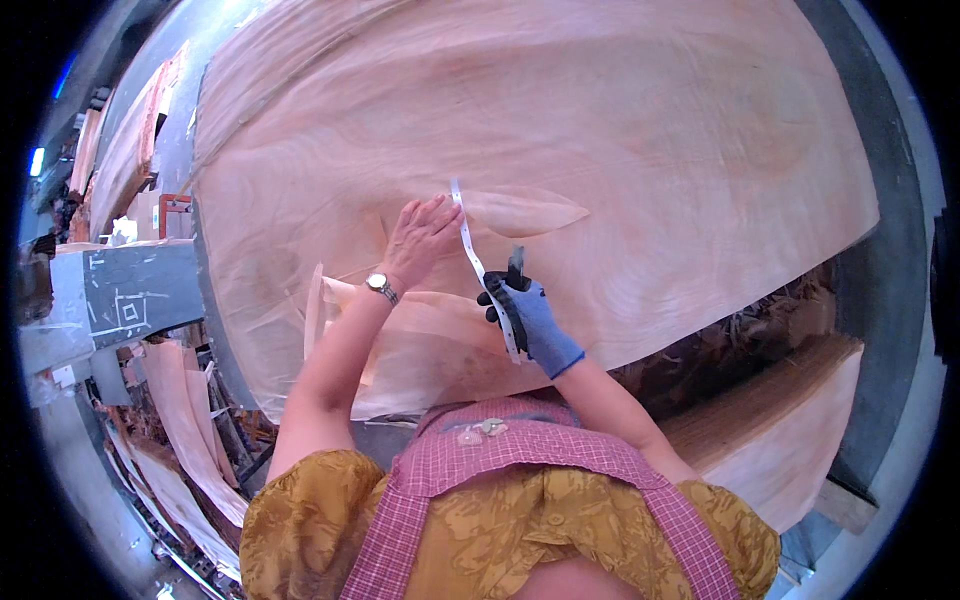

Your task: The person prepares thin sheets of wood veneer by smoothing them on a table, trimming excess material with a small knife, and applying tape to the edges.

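Observation:
A large pale pinkish veneer sheet (pixel 700 150) lies before me. My left hand (pixel 423 237), bare with a wristwatch, rests flat on it, fingertips on the upper part of a narrow white perforated tape (pixel 466 235). Beside those fingertips is a long leaf-shaped veneer piece or patch (pixel 525 210). My right hand (pixel 522 305), in a blue glove with black palm, is closed on a small dark tool (pixel 516 262) pointing upward, with the tape running down across its fingers. Loose, curling veneer pieces (pixel 420 325) lie below my left hand and around that forearm.
Stacked veneer strips (pixel 180 410) and a grey, tape-marked board (pixel 135 300) stand at the left, with more veneer (pixel 125 150) behind. At the lower right, another veneer stack (pixel 775 430) sits below the sheet's edge, beside dark scraps (pixel 760 320).

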Demonstrator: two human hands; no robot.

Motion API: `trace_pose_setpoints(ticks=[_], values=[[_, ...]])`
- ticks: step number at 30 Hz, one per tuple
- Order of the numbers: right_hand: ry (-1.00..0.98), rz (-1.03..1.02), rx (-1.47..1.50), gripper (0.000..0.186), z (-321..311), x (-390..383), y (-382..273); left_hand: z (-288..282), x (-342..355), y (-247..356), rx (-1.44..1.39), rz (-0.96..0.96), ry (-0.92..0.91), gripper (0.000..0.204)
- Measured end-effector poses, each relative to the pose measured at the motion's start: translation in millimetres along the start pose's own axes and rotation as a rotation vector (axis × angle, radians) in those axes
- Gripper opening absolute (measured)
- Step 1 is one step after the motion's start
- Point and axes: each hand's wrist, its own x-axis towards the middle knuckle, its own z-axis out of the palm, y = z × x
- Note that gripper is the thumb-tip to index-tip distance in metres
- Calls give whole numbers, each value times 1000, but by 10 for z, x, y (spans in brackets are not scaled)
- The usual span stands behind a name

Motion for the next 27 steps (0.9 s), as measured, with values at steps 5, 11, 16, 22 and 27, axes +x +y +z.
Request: trace_pose_setpoints(ticks=[5,11,16,22,27], values=[[34,7,-83,30,-92,93,-90,15,0,-15,117,64,-33,57],[-112,13,-438,22,-511,154,-774,86,3,-31,88,49,-10,54],[3,-65,-437,26,-597,-41,-1508,-161,315,103,-143,-95,-293,55],[37,-251,-379,27,-712,-67,-1795,380,568,630,-188,7,202,47],[136,-63,-256,26,-1222,-29,-1161,331,748,848,-331,-86,56,49]])
